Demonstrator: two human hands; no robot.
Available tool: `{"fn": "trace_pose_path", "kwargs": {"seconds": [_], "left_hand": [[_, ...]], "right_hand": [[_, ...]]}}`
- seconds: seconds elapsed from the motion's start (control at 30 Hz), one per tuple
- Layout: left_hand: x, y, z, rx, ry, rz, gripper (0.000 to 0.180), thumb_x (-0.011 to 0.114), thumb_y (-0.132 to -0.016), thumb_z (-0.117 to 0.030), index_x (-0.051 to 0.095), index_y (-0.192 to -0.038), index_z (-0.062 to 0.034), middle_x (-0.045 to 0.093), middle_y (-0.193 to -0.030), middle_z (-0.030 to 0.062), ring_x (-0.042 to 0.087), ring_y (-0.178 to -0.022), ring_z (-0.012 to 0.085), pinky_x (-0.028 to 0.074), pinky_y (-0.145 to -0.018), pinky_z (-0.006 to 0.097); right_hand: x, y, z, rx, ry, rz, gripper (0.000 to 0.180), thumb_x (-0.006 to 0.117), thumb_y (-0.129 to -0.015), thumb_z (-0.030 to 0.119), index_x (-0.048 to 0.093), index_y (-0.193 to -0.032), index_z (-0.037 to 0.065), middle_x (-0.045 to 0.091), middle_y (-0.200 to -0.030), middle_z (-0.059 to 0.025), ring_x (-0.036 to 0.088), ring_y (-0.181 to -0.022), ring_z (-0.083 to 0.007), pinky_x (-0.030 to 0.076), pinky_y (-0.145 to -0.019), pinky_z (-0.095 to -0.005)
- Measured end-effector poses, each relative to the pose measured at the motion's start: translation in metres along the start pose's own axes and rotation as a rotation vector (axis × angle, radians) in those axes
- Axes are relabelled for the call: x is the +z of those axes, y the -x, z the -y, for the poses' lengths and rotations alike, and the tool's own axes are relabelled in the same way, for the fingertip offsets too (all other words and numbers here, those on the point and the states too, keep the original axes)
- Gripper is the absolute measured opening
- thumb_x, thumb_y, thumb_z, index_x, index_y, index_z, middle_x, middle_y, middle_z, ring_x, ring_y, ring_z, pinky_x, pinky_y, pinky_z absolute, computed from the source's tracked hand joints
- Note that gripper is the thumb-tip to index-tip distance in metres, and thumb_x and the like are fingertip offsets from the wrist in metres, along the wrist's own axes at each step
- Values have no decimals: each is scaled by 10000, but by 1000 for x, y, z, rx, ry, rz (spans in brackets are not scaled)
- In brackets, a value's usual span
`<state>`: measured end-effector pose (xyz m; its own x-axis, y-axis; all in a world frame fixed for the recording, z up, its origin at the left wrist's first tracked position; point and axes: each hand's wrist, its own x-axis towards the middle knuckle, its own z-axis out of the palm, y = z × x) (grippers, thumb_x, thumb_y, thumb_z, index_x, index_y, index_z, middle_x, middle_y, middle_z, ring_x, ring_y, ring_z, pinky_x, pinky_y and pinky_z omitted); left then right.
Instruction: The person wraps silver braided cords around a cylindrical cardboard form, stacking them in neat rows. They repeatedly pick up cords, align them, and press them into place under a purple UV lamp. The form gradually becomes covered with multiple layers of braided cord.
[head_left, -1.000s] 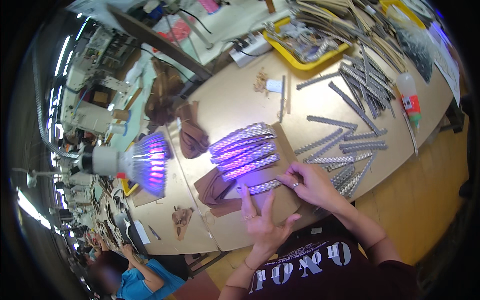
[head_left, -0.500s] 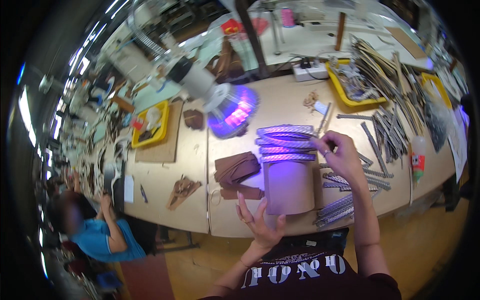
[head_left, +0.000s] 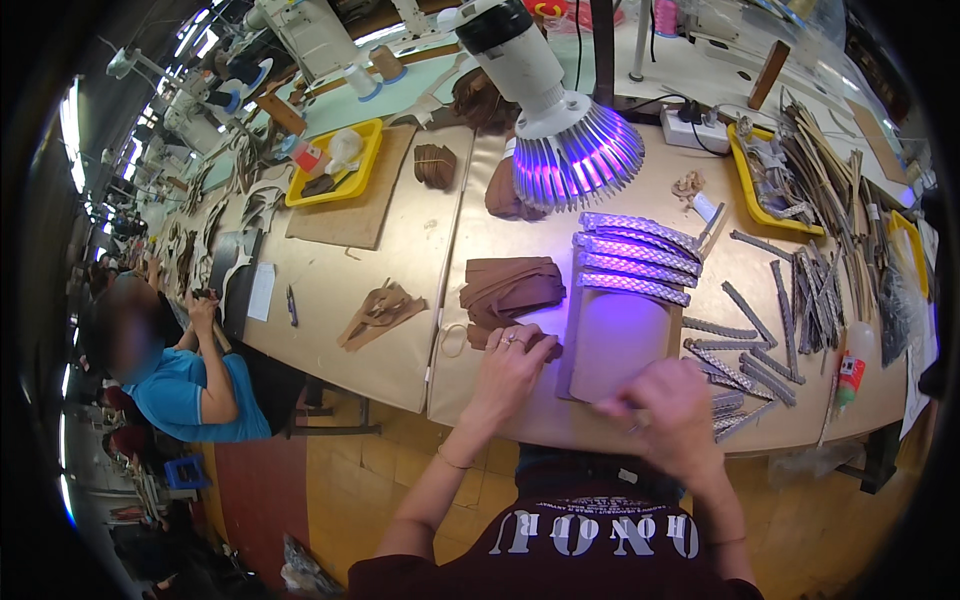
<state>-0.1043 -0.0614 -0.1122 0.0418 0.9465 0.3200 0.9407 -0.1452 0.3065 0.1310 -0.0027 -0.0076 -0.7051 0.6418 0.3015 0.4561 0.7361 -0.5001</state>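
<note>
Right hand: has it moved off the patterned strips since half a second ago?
Yes. The right hand has come back from the strips to the board's near edge.

The right hand (head_left: 668, 408), low and right of centre, is smeared by motion, so its fingers and anything they pinch cannot be made out. The left hand (head_left: 510, 365) covers part of the brown pieces (head_left: 508, 292) beneath it. The lamp (head_left: 560, 130) at upper centre hides worktop (head_left: 400, 290) behind it.
</note>
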Motion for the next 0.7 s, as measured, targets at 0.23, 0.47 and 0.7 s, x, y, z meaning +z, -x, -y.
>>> {"fn": "trace_pose_path", "kwargs": {"seconds": [0.23,0.47,0.7], "left_hand": [[4,6,9,63,19,14,261,647,-844,-103,666,-1103,-78,637,-1131,89,611,-1005,254,423,-931,425],[0,-3,12,-89,276,-42,152,674,-833,-87,709,-974,-42,675,-1030,111,635,-954,295,453,-853,409],[-8,8,29,-518,732,-169,75,633,-916,-56,679,-970,-34,679,-977,66,639,-928,164,486,-887,288]], "right_hand": [[30,-11,39,-385,124,421,304,615,-899,345,639,-828,50,616,-833,-74,551,-962,-254,368,-948,-431],[78,-19,53,-296,598,495,265,562,-862,219,647,-936,-21,632,-1101,-255,537,-1064,-330,359,-969,-447],[113,-35,51,-232,731,642,362,494,-907,218,662,-1078,-53,569,-1267,-313,521,-1174,-378,332,-984,-446]]}}
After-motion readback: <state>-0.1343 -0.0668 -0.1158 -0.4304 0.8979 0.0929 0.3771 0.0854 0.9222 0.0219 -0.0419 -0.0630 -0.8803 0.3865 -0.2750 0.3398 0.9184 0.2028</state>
